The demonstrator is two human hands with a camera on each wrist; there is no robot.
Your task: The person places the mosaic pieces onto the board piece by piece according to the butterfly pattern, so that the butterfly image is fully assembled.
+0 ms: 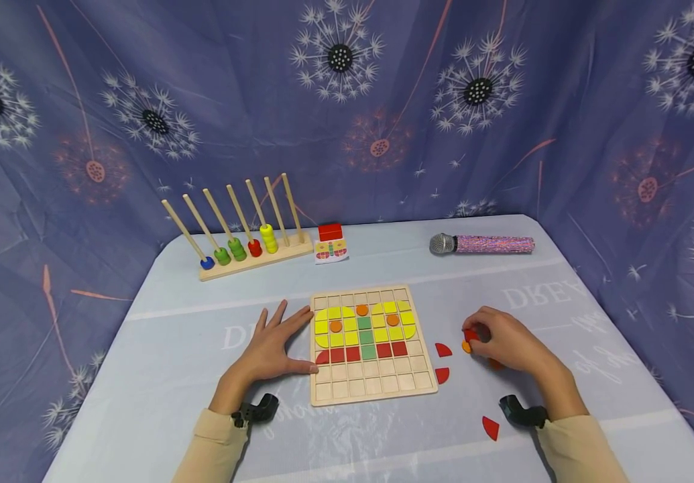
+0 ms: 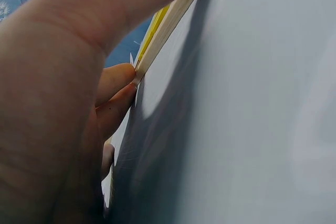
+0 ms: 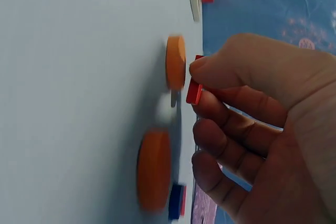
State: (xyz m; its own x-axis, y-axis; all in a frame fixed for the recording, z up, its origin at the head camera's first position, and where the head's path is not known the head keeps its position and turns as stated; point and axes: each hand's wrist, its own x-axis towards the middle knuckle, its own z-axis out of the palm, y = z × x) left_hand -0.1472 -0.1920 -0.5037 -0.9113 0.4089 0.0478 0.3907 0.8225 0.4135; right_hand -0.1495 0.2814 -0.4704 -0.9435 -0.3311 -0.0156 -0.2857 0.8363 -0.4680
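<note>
A wooden grid board (image 1: 373,389) lies mid-table, holding a pattern of yellow, green, red and orange flat tiles. My left hand (image 1: 271,345) rests at its left edge, fingers spread; in the left wrist view the thumb and fingertips touch the board's wooden side (image 2: 168,27). To the right of the board, my right hand (image 1: 506,341) pinches a small red tile (image 3: 194,92) between thumb and index finger, just off the cloth. An orange disc (image 3: 175,62) stands out below that tile, and another orange disc (image 3: 154,170) lies nearer the wrist, partly hidden by the hand in the head view.
Red quarter-circle tiles (image 1: 490,428) lie between board and right hand and nearer the front. A blue piece (image 3: 176,202) shows beyond the discs. Behind stand a peg rack (image 1: 256,258) with coloured beads, a pattern card (image 1: 330,251) against a red block (image 1: 330,232), and a glittery microphone (image 1: 491,244).
</note>
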